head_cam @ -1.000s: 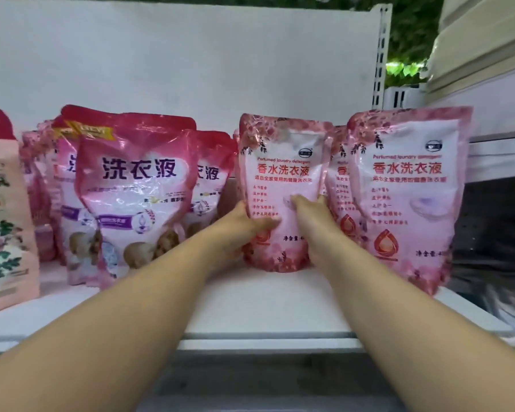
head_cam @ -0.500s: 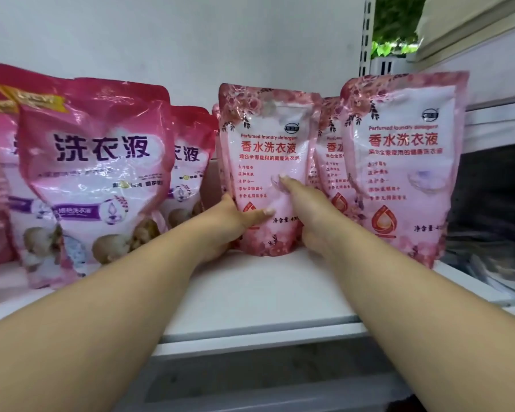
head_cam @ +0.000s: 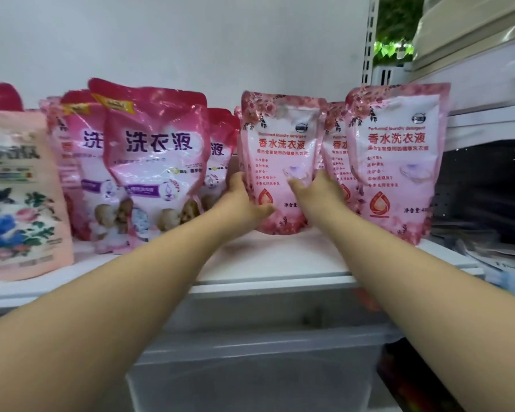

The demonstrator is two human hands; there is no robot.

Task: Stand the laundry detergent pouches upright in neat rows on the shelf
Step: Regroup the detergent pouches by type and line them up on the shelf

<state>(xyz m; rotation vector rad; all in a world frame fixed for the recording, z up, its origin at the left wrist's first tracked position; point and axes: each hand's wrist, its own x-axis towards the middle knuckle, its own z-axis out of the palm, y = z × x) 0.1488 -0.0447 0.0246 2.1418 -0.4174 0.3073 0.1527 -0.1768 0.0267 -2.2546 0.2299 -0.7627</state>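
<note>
A pale pink rose-printed detergent pouch stands upright on the white shelf, left of centre of the right group. My left hand grips its lower left edge, thumb across the front. My right hand grips its lower right side, thumb on the front. A matching pouch stands upright at the right, nearer the shelf's front, and another like it shows between the two. Darker pink pouches stand in a loose cluster to the left.
A peach floral pouch stands at the far left near the shelf edge. The white back wall closes the shelf behind. A slotted upright and dark shelving lie to the right. A grey bin sits below.
The view has swung back to the left, bringing the peach pouch into view. Both hands stay on the same pale pink pouch, the left thumb lower on its front.
</note>
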